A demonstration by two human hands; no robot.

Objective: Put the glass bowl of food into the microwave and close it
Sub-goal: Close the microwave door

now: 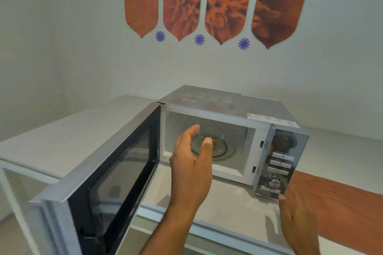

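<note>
Microwave (228, 122): on the surface (62, 130), door (99, 172) swung wide, leaving the cavity free for loading.
Glass bowl (215, 139): inside the microwave, on the turntable, partly hidden.
Left hand (192, 157): at the cavity mouth, fingers spread, gripping nothing; apparently just clear of the bowl.
Right hand (298, 219): below the control panel, flat, empty.
Door closing remains.
</note>
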